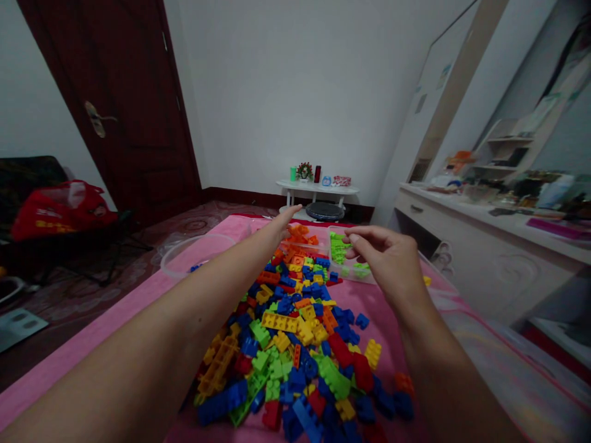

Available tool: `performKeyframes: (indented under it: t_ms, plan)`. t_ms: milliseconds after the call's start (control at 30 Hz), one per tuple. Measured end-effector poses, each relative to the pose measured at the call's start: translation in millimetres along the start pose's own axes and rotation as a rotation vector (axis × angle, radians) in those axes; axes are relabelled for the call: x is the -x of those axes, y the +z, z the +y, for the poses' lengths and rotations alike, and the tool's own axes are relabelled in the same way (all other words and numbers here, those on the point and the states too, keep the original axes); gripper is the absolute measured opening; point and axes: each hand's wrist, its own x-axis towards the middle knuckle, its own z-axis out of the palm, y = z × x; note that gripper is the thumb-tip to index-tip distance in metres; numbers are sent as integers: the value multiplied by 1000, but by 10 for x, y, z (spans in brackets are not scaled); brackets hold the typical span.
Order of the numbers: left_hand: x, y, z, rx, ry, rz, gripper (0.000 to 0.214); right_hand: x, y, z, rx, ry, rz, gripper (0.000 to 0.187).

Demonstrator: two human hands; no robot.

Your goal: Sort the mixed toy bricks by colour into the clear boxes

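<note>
My left hand reaches forward to a clear container with orange bricks in it. Its visible fingers are stretched out; the rest are hidden behind the hand. My right hand hovers over a second clear container, which holds light-green bricks. Its thumb and bent fingers come together at the tips, and whatever is between them I cannot make out. Between my forearms lies a heap of mixed toy building bricks in blue, red, yellow, orange and green.
A pink cloth covers the surface under the bricks. On the left stands a round clear tub with a few blue bricks. A clear plastic bag lies to the right, below a cluttered white dresser. A small white table stands by the wall.
</note>
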Motion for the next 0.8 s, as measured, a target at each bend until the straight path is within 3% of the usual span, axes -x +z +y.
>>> performKeyframes:
  t_ms: [100,300,433,600,700,800]
  plan:
    - [158,-62,-83,-146,119,132,39,-8,25,62,38,12,-46,21]
    - [625,-332,-279,-370,413,-100,19,7,155,399,306,-13,-221,21]
    - [807,-557,-458,-553,478,-182,12,64,247,578,439,-14,-382,18]
    - [883,-762,-594,-785,454,-360,20,161,307,515,516,3,-615,20]
    - [911,-810,-619,-855,419,-481,23,241,332,428,562,-13,-807,29]
    - [929,-807,-623,-935,464,-468,22,305,352,399,697,-52,-907,46]
